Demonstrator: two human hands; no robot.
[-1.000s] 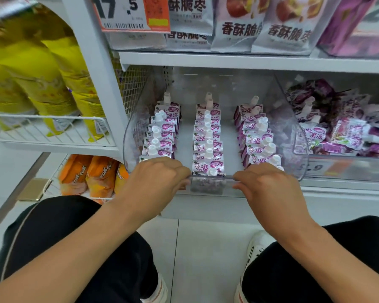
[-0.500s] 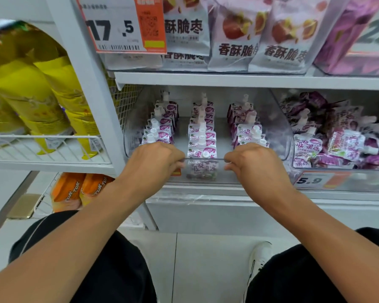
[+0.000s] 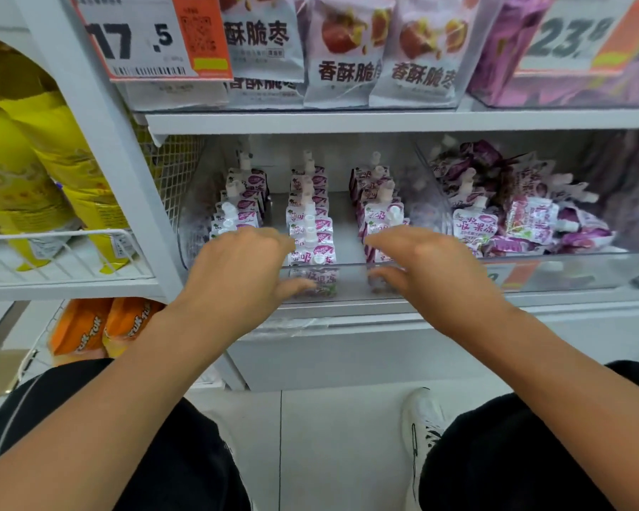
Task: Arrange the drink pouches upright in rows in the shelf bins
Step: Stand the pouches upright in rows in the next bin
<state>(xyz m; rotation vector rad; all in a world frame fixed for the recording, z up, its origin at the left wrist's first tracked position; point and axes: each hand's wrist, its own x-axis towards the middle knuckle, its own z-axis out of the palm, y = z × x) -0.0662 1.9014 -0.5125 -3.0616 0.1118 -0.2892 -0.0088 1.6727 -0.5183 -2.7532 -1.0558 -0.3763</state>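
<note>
Nearest, the left hand (image 3: 237,278) and right hand (image 3: 432,274) hover over the front rim of the clear bin (image 3: 347,269), fingers spread and loosely extended, pinching nothing; whether the fingertips touch the rim I cannot tell. Just behind them, the drink pouches (image 3: 310,230) stand upright in three rows running toward the back of the shelf (image 3: 347,121). In the neighbouring bin (image 3: 569,267) to the right, the loose pouches (image 3: 524,215) lie in a jumbled heap, not yet arranged. The risk, as I judge it: a fingertip brushing a front spout could tip a pouch and topple its row like dominoes.
</note>
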